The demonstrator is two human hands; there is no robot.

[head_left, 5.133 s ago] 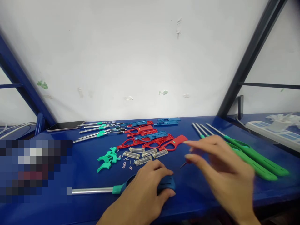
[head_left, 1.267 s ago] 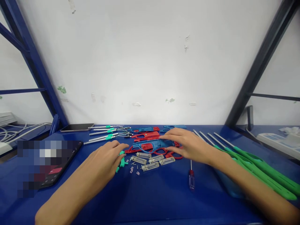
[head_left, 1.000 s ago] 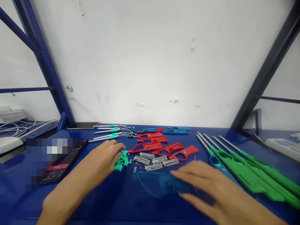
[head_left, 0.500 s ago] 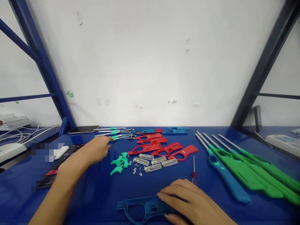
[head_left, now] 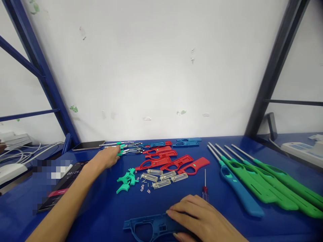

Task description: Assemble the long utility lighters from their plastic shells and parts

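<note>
You have your right hand (head_left: 202, 218) on a blue casing half (head_left: 157, 222) at the near edge of the blue table (head_left: 106, 210); your fingers lie over its right end and your thumb is at its near side, holding it with the ribbed inner face up and its looped end pointing left. Your left arm stretches forward, and your left hand (head_left: 109, 157) is at the green-collared metal tubes (head_left: 122, 153) and their wires; its fingers are bunched close together, but you cannot tell here whether they grip a tube. Between your hands lie the teal trigger pieces (head_left: 123, 188), small flat bits (head_left: 148, 191) and clear cartridges (head_left: 161, 184), with red casing parts (head_left: 198, 164) just behind the cartridges. A screwdriver (head_left: 205, 189) lies just beyond your right hand, its shaft pointing away from you. Farther right, a blue long-necked lighter (head_left: 242, 191) rests beside the green ones (head_left: 257, 185).
</note>
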